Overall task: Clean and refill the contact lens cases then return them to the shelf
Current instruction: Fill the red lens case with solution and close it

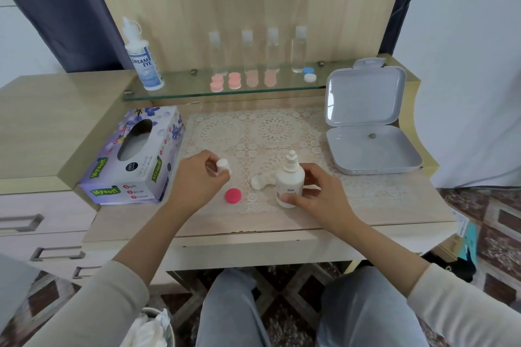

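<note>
Cream sleeve [84,304] lowest; left hand [197,177] pinches small white cap [224,166]; right hand [318,194] grips white plastic solution bottle [290,177]; round pink lid [233,196] between them.

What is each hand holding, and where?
Left hand pinches a white cap in its fingertips; right hand grips the small bottle around its lower body.

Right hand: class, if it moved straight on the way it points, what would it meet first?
Probably the white lens case, lying just beyond the bottle that the right hand holds, though depth is unclear.
</note>
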Demonstrator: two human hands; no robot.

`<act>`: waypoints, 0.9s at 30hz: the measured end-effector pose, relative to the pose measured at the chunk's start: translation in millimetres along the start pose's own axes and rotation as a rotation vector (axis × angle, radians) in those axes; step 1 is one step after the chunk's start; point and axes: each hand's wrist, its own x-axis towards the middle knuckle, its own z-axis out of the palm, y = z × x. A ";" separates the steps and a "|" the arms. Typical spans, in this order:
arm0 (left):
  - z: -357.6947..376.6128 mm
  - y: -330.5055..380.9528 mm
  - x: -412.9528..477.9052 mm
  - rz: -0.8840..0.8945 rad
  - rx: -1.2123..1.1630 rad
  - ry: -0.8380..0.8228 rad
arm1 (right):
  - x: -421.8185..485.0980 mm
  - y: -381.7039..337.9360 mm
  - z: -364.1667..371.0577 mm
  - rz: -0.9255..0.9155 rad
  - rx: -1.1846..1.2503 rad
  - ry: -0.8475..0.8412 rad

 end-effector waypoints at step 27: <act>54.7 -4.2 -20.0 0.193 -0.012 -0.094 | 28.7 -15.8 -26.8 -0.069 -0.175 0.013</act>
